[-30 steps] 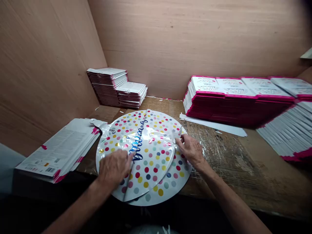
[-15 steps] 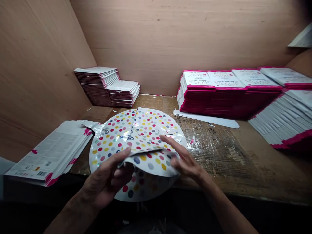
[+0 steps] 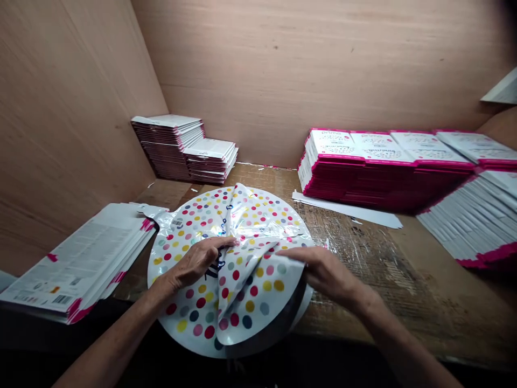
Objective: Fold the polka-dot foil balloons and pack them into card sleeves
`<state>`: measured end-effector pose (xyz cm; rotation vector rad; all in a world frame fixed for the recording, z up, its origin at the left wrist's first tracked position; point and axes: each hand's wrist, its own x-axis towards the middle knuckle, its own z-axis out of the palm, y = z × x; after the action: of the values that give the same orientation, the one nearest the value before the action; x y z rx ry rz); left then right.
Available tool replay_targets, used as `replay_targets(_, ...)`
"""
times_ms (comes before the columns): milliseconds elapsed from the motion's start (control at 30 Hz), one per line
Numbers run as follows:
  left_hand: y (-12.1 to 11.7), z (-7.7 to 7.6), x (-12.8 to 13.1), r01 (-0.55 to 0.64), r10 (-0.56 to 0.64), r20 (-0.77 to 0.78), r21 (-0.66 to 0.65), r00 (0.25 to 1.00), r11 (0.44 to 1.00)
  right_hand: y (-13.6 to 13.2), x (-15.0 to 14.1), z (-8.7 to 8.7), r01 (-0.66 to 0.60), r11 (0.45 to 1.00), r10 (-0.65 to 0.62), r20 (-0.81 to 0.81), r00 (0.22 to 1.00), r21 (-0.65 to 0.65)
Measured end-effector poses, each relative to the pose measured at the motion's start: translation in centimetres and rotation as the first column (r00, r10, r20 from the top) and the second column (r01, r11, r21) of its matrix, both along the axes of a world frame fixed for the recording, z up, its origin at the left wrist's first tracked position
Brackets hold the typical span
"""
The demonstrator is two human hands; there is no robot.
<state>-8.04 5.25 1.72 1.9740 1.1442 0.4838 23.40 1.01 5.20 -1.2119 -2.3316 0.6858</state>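
Note:
A flat round foil balloon (image 3: pixel 258 215) with coloured dots and blue script lies on the bench in front of me, on top of others like it. Its right part is folded over toward the middle, forming a flap (image 3: pixel 258 293). My left hand (image 3: pixel 197 261) presses on the balloon left of the centre fold, fingers stretched toward the script. On the right, my right hand (image 3: pixel 323 269) rests on the flap's upper edge, fingers extended and pressed flat on the foil.
A stack of white printed cards with pink edges (image 3: pixel 76 258) lies at the left. Two darker stacks (image 3: pixel 181 145) stand in the back corner. Long rows of pink-edged cards (image 3: pixel 383 161) fill the right. Tape-covered cardboard (image 3: pixel 363 253) covers the bench. Wooden walls (image 3: pixel 60 108) surround it.
The lifted near edge of the balloon has been laid down into a fold across the middle. Both hands came down onto the foil.

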Motion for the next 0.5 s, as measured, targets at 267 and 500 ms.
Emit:
replay_targets(267, 2.9, -0.2, 2.4, -0.460, 0.459, -0.142, 0.029, 0.877, 0.888, 10.0, 0.4, 0.0, 0.439, 0.789, -0.571, -0.251, 0.781, -0.430)
replay_targets(500, 5.9, -0.7, 4.3, -0.572, 0.574, -0.333, 0.117, 0.748, 0.812, 4.0, 3.2, -6.7, 0.633, 0.730, -0.682, -0.225, 0.696, -0.257)
